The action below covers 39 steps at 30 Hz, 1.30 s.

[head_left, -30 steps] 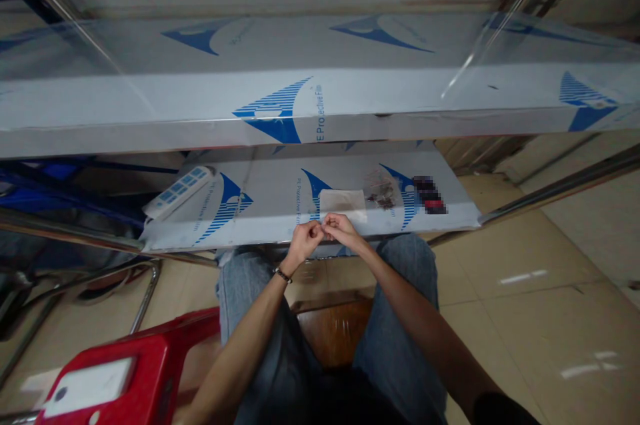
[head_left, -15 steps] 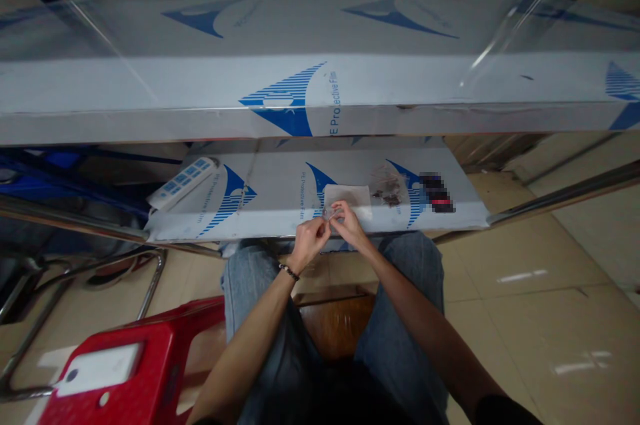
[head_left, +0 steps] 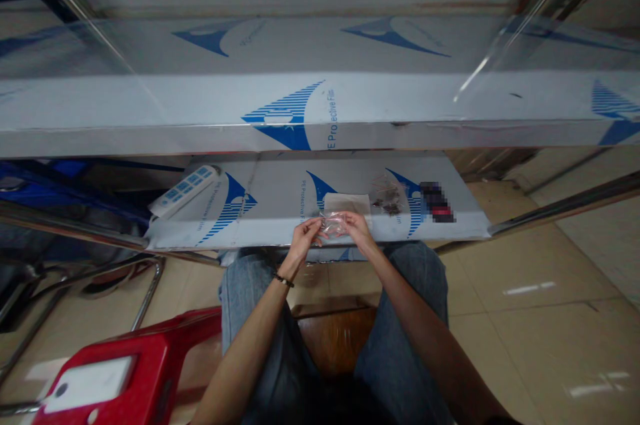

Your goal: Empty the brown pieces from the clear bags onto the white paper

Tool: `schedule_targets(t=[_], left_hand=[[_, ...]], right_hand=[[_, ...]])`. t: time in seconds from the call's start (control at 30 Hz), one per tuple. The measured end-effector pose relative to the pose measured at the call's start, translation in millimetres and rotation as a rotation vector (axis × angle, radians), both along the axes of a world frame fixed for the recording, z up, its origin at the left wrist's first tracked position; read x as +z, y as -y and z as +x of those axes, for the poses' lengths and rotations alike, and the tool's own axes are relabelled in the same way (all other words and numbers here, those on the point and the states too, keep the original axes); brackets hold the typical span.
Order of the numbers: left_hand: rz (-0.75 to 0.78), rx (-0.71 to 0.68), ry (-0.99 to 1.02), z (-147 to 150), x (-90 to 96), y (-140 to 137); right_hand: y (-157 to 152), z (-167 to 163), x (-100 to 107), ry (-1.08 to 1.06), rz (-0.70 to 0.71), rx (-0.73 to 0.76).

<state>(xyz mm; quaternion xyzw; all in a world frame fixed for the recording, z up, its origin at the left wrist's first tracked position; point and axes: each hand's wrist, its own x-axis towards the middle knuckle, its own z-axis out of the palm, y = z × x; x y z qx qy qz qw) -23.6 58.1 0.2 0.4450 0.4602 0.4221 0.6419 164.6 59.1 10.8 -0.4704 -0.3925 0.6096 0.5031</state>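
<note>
Above the film-covered desk [head_left: 275, 220], at the near side of the white sheet [head_left: 346, 202], the left hand [head_left: 303, 236] and right hand [head_left: 359, 228] have drawn apart; we see each grip pinching what seems clear plastic [head_left: 333, 224], now, we judge, spread for handling.

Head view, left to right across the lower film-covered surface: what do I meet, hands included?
White power strip → left hand → clear plastic piece → right hand → clear bag with dark bits → pixelated dark item.
</note>
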Motion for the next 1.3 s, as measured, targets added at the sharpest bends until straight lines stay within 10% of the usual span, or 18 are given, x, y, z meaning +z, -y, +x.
schedule_targets(t=[0.93, 1.3], left_hand=[[-0.201, 0.035, 0.137, -6, 1.7, 2], [0.025, 0.036, -0.074, -7, 13.8, -53]], right_hand=[[-3, 3, 2, 0.025, 0.047, 0.031], [-17, 38, -2, -0.185, -0.037, -0.554]])
